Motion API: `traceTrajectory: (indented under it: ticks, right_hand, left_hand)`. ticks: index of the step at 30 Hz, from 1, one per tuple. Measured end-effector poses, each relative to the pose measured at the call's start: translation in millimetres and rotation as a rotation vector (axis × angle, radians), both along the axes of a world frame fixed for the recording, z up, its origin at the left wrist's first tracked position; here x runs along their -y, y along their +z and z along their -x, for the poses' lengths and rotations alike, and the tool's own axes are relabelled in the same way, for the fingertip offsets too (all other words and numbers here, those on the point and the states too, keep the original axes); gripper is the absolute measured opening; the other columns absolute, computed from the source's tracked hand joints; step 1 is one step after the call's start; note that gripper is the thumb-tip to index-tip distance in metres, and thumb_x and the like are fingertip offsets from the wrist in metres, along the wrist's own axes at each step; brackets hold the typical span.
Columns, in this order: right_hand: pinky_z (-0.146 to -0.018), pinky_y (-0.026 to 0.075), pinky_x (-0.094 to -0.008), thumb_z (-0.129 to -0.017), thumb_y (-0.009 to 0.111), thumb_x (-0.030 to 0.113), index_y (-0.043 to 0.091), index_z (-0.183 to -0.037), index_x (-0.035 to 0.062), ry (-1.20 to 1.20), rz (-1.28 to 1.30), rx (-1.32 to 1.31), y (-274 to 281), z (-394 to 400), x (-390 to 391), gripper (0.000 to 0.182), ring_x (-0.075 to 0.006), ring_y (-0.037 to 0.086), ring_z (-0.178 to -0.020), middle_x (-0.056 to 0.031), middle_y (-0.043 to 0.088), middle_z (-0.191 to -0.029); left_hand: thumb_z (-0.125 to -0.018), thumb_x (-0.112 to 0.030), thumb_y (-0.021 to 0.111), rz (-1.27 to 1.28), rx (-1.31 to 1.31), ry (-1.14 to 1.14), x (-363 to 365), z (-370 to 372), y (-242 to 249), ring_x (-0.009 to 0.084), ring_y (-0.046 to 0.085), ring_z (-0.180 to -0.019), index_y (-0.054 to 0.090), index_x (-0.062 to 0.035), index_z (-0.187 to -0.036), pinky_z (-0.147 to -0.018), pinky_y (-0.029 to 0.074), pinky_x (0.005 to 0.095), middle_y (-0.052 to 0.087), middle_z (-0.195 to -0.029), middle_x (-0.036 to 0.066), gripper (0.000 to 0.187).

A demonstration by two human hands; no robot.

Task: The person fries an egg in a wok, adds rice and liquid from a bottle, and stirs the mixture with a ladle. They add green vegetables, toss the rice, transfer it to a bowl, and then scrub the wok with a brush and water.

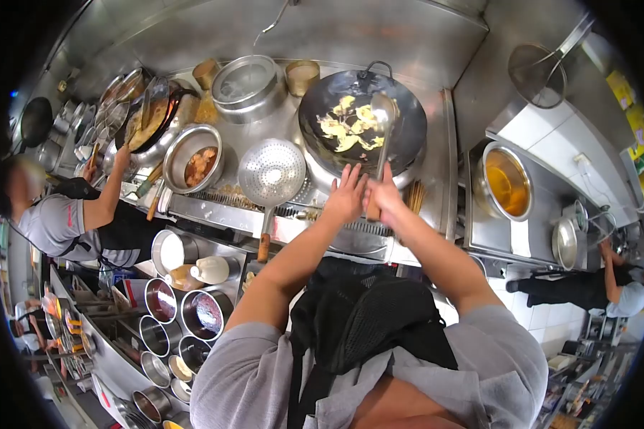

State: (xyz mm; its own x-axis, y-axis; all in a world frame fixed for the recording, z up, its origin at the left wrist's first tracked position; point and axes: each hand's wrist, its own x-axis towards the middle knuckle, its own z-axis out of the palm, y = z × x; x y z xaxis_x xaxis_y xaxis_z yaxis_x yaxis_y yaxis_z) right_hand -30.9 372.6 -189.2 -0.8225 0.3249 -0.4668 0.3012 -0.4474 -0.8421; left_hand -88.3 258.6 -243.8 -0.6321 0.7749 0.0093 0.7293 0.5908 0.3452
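A black wok (408, 139) sits on the stove in front of me, with pieces of yellow egg (345, 136) in it. My right hand (385, 194) is closed round the handle of a metal ladle (384, 114), whose bowl rests over the egg at the wok's right half. Just left of it, my left hand (347, 191) is near the wok's front edge with its fingers spread, holding nothing. A perforated metal strainer (272, 171) with a wooden handle lies to the left of my left hand.
A bowl of browned food (202, 166) and a lidded pot (245, 82) stand left. A pot of amber liquid (506, 180) stands right. Sauce pots (206, 314) are at lower left. One co-worker (71, 222) cooks at left; another (615, 286) is far right.
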Motion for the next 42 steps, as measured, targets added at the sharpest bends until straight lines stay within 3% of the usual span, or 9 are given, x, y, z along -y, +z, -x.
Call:
traceTrajectory:
  ticks: [5,10,15,19,24,27,31,35,42]
  right_hand:
    - [-0.044,0.042,-0.0307,-0.094,0.051,0.011,0.013,-0.15,0.0324,0.044,0.743,-0.135,1,-4,-81,0.071,-0.0144,0.047,-0.052,-0.0047,0.051,-0.074]
    - [-0.045,0.044,-0.0332,-0.094,0.052,0.01,0.009,-0.151,0.0356,-0.097,0.09,-0.042,-33,-2,-16,0.077,-0.0155,0.047,-0.058,-0.0051,0.048,-0.079]
    - [-0.044,0.043,-0.0333,-0.093,0.057,0.012,0.009,-0.153,0.0248,0.085,0.509,-0.158,-15,-33,-71,0.078,-0.0163,0.046,-0.05,-0.0056,0.05,-0.072]
    - [-0.044,0.042,-0.0317,-0.095,0.053,0.012,0.008,-0.153,0.0257,0.128,-0.325,-0.048,-23,-15,-40,0.074,-0.0155,0.047,-0.051,-0.0056,0.05,-0.072]
    - [-0.044,0.039,-0.0305,-0.097,0.05,0.013,0.012,-0.153,0.0288,0.21,0.531,-0.16,17,-78,-62,0.069,-0.0144,0.046,-0.049,-0.0047,0.05,-0.071]
    - [-0.045,0.04,-0.0309,-0.097,0.049,0.013,0.013,-0.153,0.029,0.171,0.489,-0.076,-22,-52,-66,0.068,-0.0147,0.046,-0.049,-0.0041,0.05,-0.07]
    - [-0.042,0.039,-0.0283,-0.093,0.045,0.001,0.008,-0.154,0.0259,0.276,-0.542,-0.12,-36,-63,-61,0.076,-0.012,0.044,-0.046,-0.0015,0.047,-0.066]
    - [-0.042,0.04,-0.0267,-0.091,0.044,-0.002,0.008,-0.154,0.0256,0.244,-0.535,-0.072,-14,-154,-55,0.078,-0.01,0.043,-0.045,-0.0006,0.048,-0.063]
    - [-0.054,0.042,-0.0215,-0.086,0.048,-0.011,0.012,-0.154,0.0201,0.237,-0.931,-0.306,-66,-279,-55,0.083,-0.0065,0.047,-0.06,0.0002,0.052,-0.083]
  left_hand:
    - [-0.073,-0.021,0.073,0.014,0.029,-0.011,-3,5,0,0.0395,0.011,-0.145,0.038,-0.008,-0.142,-0.114,0.028,0.0462,0.013,-0.157,0.017,0.079]
    - [-0.073,-0.021,0.074,0.031,0.081,-0.053,1,15,-1,0.0411,0.013,-0.144,0.05,-0.0084,-0.135,-0.114,0.029,0.0426,0.012,-0.157,0.02,0.067]
    - [-0.074,-0.022,0.073,0.052,0.052,-0.016,-6,5,4,0.0429,0.014,-0.143,0.058,-0.0108,-0.128,-0.114,0.028,0.0427,0.01,-0.157,0.022,0.056]
    - [-0.074,-0.022,0.073,0.048,0.134,-0.015,-4,9,10,0.0395,0.015,-0.144,0.058,-0.0118,-0.127,-0.114,0.028,0.0424,0.015,-0.157,0.019,0.056]
    - [-0.073,-0.02,0.073,0.051,0.114,-0.037,-7,15,6,0.0348,0.022,-0.143,0.057,-0.0119,-0.127,-0.113,0.031,0.0436,0.023,-0.155,0.017,0.056]
    - [-0.076,-0.018,0.069,0.0,0.109,0.083,-11,8,23,0.032,0.036,-0.135,0.057,-0.01,-0.123,-0.109,0.035,0.0479,0.042,-0.144,0.016,0.049]
    - [-0.082,-0.021,0.06,-0.012,0.127,0.193,-19,28,26,0.0316,0.051,-0.121,0.058,-0.0092,-0.115,-0.104,0.037,0.0512,0.061,-0.12,0.014,0.035]
    - [-0.086,-0.03,0.056,-0.046,-0.021,0.119,-24,40,7,0.0351,0.063,-0.099,0.065,-0.0062,-0.094,-0.09,0.043,0.0507,0.069,-0.094,0.017,0.026]
    - [-0.078,-0.035,0.072,-0.363,-0.101,-0.125,56,-54,131,0.0312,0.064,-0.063,0.06,-0.0108,-0.072,-0.057,0.05,0.0441,0.063,-0.065,0.008,0.027]
